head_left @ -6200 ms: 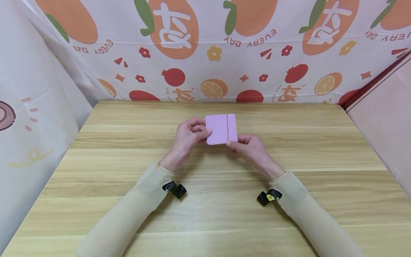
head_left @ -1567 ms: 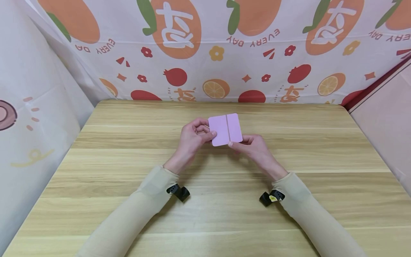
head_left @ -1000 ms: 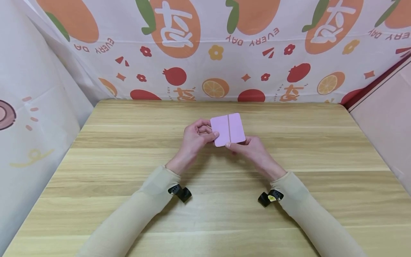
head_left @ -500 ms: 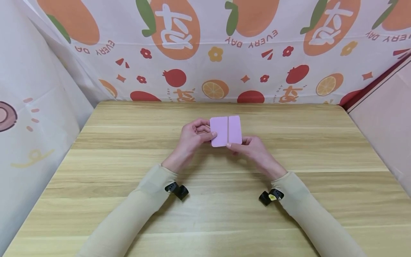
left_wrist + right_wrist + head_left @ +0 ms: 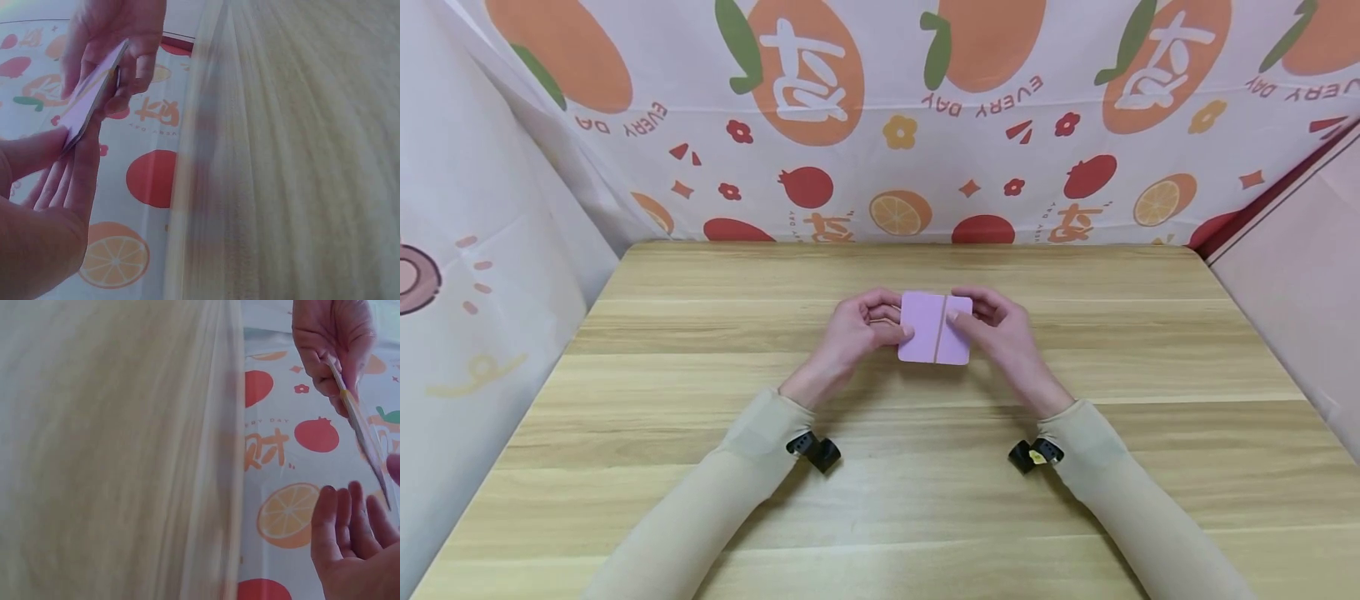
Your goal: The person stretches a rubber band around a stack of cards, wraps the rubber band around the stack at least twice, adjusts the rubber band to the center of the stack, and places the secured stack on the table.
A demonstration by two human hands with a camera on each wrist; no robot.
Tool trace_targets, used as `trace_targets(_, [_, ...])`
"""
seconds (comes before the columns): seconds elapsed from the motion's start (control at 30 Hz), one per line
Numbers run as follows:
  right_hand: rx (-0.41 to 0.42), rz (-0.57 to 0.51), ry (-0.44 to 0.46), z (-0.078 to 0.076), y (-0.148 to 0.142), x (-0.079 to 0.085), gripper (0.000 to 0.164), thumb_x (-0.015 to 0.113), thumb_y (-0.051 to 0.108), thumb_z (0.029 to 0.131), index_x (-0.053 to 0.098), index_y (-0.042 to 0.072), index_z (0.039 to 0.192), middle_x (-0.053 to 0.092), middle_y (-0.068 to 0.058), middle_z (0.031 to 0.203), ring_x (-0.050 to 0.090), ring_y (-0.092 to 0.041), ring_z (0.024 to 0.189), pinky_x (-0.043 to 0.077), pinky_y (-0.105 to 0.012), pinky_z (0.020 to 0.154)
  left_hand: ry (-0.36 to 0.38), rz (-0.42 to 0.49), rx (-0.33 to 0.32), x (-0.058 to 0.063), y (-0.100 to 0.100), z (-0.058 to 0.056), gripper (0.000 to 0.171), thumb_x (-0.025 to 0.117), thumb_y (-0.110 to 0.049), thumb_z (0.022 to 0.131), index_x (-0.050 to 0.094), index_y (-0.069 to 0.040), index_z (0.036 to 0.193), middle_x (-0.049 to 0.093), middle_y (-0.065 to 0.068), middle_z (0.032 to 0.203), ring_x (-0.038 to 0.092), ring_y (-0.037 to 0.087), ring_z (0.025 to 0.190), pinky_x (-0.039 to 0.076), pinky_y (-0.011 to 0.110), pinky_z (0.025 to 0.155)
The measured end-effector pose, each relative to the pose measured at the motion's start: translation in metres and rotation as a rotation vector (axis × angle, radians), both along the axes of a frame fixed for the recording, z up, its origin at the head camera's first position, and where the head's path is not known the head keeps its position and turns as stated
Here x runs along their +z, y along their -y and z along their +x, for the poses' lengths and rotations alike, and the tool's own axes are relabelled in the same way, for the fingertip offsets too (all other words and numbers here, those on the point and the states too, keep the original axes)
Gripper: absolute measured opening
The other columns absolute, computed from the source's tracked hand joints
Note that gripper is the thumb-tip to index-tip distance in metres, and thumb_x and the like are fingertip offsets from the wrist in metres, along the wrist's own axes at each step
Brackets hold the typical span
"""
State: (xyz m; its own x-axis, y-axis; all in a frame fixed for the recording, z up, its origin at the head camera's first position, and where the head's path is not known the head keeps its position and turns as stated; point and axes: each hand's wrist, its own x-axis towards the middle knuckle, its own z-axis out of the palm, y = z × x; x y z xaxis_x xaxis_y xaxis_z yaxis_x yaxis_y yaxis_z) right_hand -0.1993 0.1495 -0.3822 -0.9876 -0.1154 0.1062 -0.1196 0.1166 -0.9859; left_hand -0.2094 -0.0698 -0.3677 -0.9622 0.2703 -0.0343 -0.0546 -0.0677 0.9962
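Note:
A small square stack of pink cards (image 5: 921, 327) with rounded corners is held up over the table, seen nearly edge-on in both wrist views. A thin tan rubber band (image 5: 939, 340) runs across it, right of the middle and slightly slanted. My left hand (image 5: 852, 330) pinches the stack's left side, thumb in front and fingers behind. At the upper right, my right hand (image 5: 1009, 337) has its thumb on the pink face close to the band, with fingers behind the edge. In the right wrist view, that hand's fingers (image 5: 359, 528) are fairly straight beside the stack's edge.
The wooden table (image 5: 880, 492) stretches out beneath both forearms. A white fruit-print curtain (image 5: 700, 75) hangs behind its far edge, with pale cloth (image 5: 497, 217) on the left. Each wrist wears a small black camera (image 5: 817, 452).
My right hand has shifted from the stack's lower edge to its upper right. The stack has come slightly nearer, and the band now leans the other way. The left hand keeps its pinch.

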Motion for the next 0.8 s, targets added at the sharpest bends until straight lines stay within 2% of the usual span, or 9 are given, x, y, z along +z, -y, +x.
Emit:
trace_targets(0.13, [-0.043,0.005,-0.082,-0.001,-0.001,0.002,0.033,0.070,0.017,0.093,0.063,0.003,0.122,0.063,-0.010,0.118,0.056,-0.021,0.108,0.049,-0.025,0.085,0.010,-0.011,-0.047,0.000,-0.001,0.001,0.037,0.070,0.014,0.080,0.059,0.005,0.114,0.067,0.003,0.084,0.064,0.011,0.077,0.051,0.023,0.068])
trace_targets(0.23, [-0.060,0.017,-0.113,0.004,0.001,0.011,0.026,0.069,0.013,0.093,0.066,-0.001,0.115,0.065,-0.010,0.112,0.057,-0.021,0.105,0.049,-0.025,0.081,0.008,-0.009,-0.076,0.000,-0.001,0.002,0.036,0.070,0.013,0.081,0.059,0.005,0.114,0.068,0.005,0.085,0.064,0.012,0.078,0.051,0.023,0.068])
trace_targets(0.4, [-0.062,0.047,-0.099,0.014,0.006,0.027,0.022,0.067,0.008,0.093,0.068,-0.007,0.108,0.068,-0.009,0.104,0.057,-0.018,0.099,0.048,-0.023,0.075,-0.001,-0.011,-0.116,-0.003,0.000,0.002,0.033,0.069,0.012,0.081,0.060,0.005,0.112,0.067,0.009,0.087,0.063,0.013,0.077,0.051,0.024,0.069])
trace_targets(0.5, [-0.051,0.043,-0.085,0.015,0.007,0.029,0.020,0.067,0.007,0.092,0.069,-0.008,0.105,0.069,-0.011,0.104,0.057,-0.018,0.096,0.048,-0.022,0.072,-0.001,-0.011,-0.131,-0.004,0.000,0.002,0.031,0.069,0.012,0.082,0.060,0.005,0.110,0.067,0.011,0.087,0.063,0.013,0.076,0.053,0.025,0.069])
trace_targets(0.8, [-0.029,0.039,-0.044,-0.003,-0.004,0.005,0.025,0.073,0.019,0.091,0.072,-0.001,0.106,0.070,-0.004,0.099,0.057,-0.016,0.087,0.048,-0.023,0.068,-0.004,-0.056,-0.129,-0.002,-0.001,0.002,0.029,0.069,0.012,0.082,0.060,0.005,0.108,0.065,0.005,0.080,0.063,0.012,0.073,0.054,0.026,0.069])
